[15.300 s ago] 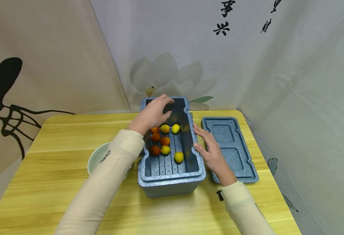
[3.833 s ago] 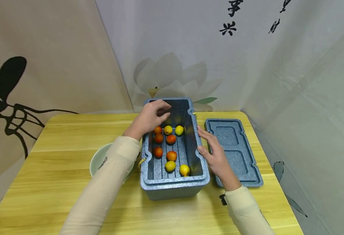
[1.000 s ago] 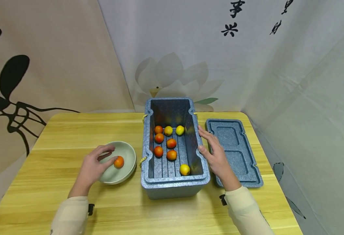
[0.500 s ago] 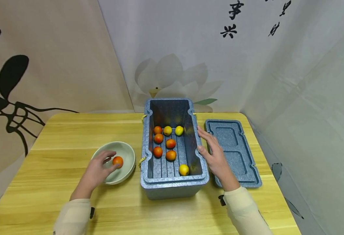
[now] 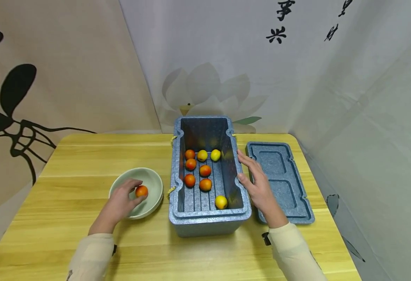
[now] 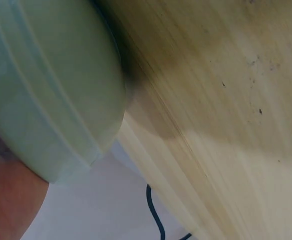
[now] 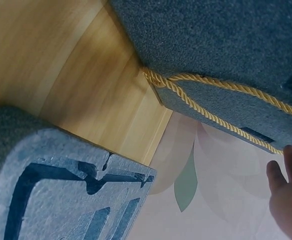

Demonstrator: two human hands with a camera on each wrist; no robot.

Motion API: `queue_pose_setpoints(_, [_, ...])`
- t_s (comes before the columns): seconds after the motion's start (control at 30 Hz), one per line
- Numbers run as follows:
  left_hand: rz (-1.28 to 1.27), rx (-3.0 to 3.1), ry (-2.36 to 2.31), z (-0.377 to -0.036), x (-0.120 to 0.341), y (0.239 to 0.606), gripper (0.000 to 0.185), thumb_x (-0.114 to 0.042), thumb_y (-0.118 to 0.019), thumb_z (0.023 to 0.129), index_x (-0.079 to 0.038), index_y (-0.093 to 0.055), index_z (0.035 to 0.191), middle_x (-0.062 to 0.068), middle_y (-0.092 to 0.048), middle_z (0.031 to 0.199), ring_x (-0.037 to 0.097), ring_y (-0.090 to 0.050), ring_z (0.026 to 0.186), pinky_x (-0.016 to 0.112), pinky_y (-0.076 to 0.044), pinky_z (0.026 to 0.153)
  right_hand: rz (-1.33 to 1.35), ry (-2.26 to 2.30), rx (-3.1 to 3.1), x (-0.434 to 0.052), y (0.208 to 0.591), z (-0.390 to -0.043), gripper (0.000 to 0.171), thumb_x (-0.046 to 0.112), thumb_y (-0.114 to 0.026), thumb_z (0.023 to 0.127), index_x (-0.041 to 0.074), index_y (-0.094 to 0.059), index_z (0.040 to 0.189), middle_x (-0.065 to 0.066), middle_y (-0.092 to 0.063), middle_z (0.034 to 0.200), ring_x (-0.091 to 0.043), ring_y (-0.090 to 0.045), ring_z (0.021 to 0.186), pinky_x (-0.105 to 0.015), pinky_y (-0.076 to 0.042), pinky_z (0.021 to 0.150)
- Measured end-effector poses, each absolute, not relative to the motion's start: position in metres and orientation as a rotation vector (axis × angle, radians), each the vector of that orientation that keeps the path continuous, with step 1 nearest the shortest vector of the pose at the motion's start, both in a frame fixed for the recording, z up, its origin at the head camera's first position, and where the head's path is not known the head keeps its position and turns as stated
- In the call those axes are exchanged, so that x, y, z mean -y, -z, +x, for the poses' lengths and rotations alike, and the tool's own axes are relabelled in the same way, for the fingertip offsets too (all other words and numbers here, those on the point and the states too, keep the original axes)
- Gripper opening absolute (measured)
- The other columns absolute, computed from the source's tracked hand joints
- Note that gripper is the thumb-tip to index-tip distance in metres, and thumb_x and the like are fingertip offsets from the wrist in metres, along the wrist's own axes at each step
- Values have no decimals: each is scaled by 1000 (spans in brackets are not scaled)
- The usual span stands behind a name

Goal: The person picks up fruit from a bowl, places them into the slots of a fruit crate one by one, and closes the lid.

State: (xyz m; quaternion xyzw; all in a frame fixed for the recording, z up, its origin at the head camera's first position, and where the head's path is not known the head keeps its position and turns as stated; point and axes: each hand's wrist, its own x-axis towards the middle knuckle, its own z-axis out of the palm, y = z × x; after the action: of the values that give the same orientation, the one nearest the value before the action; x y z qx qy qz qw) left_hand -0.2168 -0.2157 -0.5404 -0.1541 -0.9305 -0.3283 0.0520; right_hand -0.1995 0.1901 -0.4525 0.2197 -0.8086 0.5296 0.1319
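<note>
We reach our left hand [image 5: 119, 203] forward from the near left of the bench [image 5: 68, 171], forearm angled toward the middle, and lay it over the near rim of the pale green bowl [image 5: 153, 181]. Its fingers curl round an orange fruit [image 5: 141, 191] that sits inside the bowl, thumb on one side and fingertips on the other, so this grip is closed on the fruit. The bowl stands on the bench just left of the blue foam box [image 5: 209, 224], apart from it by a narrow gap. From the left wrist view we see only the bowl's outer wall [image 6: 45, 100] against the wood, with a bit of the hand at the lower left corner.

Our right hand [image 5: 259, 187] lies flat against the right wall of the box, palm turned inward, fingers straight and pointing away from us, thumb at the notch in the rim. This grip is released and merely touches the foam. The right wrist view shows the yellow rope handle [image 7: 211, 100] on that wall, with fingertips [image 7: 286, 195] beside it.

Inside the box lie eight small fruits [image 5: 205, 170], orange and yellow, most toward the far half, one yellow at the near right. The lid [image 5: 279, 179] lies on the bench just right of our right hand.
</note>
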Motion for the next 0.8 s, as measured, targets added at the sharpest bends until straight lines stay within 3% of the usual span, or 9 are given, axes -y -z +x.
queue_pose_setpoints(0.23, [-465,2877,919,-217,213,540,49,2,-80,78,13,-59,121,26,-60,118,44,-56,109,56,-45,96,660,-1531,2328,-192,454,-201,45,18,-53,103,-7,-47,140,-21,-39,150,-36,-32,138,-60,-22,111])
queue_pose_setpoints(0.57, [-526,2934,762,-217,212,543,40,3,-81,76,15,-64,109,22,-58,112,44,-55,104,55,-46,92,655,-1557,2324,-191,455,-201,46,20,-53,103,-6,-46,141,-19,-38,151,-33,-31,139,-61,-21,111])
queue_pose_setpoints(0.8, [-522,2936,772,-218,211,543,40,3,-80,76,15,-64,110,22,-59,111,44,-57,103,56,-46,93,643,-1557,2324,-190,454,-200,45,17,-53,103,-5,-46,141,-18,-38,151,-33,-31,139,-61,-21,111])
